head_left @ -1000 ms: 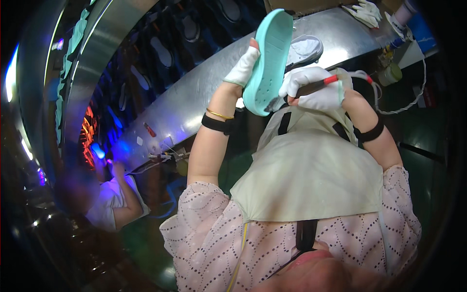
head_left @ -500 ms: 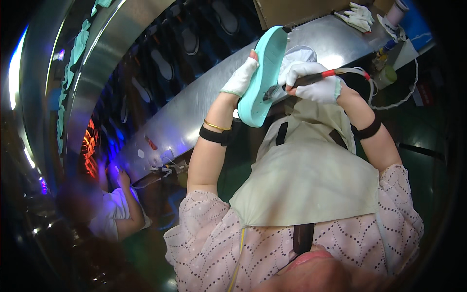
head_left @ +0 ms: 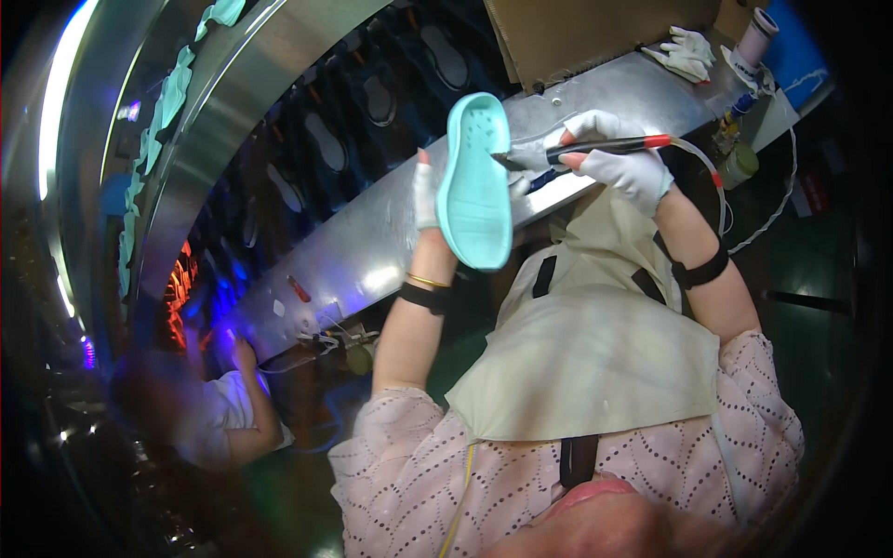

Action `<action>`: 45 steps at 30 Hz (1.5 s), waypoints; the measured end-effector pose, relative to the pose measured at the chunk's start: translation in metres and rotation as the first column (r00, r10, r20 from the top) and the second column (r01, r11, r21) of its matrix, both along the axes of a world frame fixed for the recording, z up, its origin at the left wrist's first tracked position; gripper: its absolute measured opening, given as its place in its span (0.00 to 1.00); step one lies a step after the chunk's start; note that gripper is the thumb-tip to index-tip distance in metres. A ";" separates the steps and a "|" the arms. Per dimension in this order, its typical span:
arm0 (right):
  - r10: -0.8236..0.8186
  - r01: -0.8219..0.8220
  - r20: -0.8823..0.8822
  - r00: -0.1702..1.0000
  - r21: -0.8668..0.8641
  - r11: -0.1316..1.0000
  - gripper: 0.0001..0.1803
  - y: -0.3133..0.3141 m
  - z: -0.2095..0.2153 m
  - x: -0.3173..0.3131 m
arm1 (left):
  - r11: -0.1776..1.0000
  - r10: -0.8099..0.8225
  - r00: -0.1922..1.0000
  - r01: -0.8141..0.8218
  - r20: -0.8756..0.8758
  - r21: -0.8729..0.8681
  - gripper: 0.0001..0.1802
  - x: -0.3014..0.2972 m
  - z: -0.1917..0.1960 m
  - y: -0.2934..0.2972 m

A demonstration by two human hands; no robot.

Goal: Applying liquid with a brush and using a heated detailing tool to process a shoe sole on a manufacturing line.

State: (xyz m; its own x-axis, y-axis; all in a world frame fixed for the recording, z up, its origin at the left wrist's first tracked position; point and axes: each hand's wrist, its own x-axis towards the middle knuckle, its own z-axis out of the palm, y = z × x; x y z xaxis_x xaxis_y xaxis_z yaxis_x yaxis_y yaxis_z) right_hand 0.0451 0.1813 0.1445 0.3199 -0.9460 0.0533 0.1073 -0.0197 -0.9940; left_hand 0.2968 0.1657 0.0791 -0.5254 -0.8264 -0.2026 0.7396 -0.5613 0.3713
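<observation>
A turquoise shoe sole (head_left: pixel 476 200) is held up over the near edge of the metal bench, its hollow inner face with small holes at the far end turned toward me. My left hand (head_left: pixel 425 197), in a white glove with bare fingertips, grips the sole by its left side; most of its fingers are hidden behind it. In my right hand (head_left: pixel 621 169), gloved likewise, is a black-handled brush (head_left: pixel 609 145) with red bands and a tube at its rear. Its dark bristles lie at the sole's right rim; whether they touch cannot be told.
The metal bench (head_left: pixel 349 251) runs across in front of me. At its far right are a cardboard box (head_left: pixel 605 37), white gloves (head_left: pixel 686 54) and a thread cone (head_left: pixel 758 33). Shoes (head_left: pixel 326 141) hang beyond the bench. Another person (head_left: pixel 228 409) works at the left.
The sole has turned more upright and moved slightly left and nearer, showing its inner face more fully. The brush tip has gone from the sole's near part to its right rim farther up.
</observation>
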 end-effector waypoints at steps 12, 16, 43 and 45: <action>-0.209 0.080 -0.186 0.960 -0.533 0.842 0.06 -0.006 -0.027 0.020 | 0.984 0.157 0.985 -0.150 0.068 -0.099 0.37 -0.085 -0.033 0.032; -0.128 0.115 -0.010 0.992 -0.378 0.919 0.06 0.003 -0.030 0.019 | 0.972 0.226 0.970 -0.220 0.086 -0.079 0.34 -0.085 -0.018 0.035; 0.013 -0.005 -0.165 0.986 0.048 0.999 0.03 0.036 -0.033 0.015 | 0.977 0.182 0.965 -0.200 -0.190 -0.077 0.39 -0.054 -0.006 0.001; -0.042 0.045 -0.037 0.998 0.083 0.995 0.06 0.026 -0.030 0.007 | 0.967 0.234 0.962 -0.245 -0.140 -0.069 0.39 -0.059 0.000 0.004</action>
State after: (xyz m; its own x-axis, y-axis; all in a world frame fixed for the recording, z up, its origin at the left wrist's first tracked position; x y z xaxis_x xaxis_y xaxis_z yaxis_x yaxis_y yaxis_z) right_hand 0.0525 0.2076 0.1146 0.2782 -0.9598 -0.0375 0.0734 0.0601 -0.9955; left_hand 0.2376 0.1699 0.0787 -0.3273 -0.9423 -0.0699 0.8934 -0.3327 0.3018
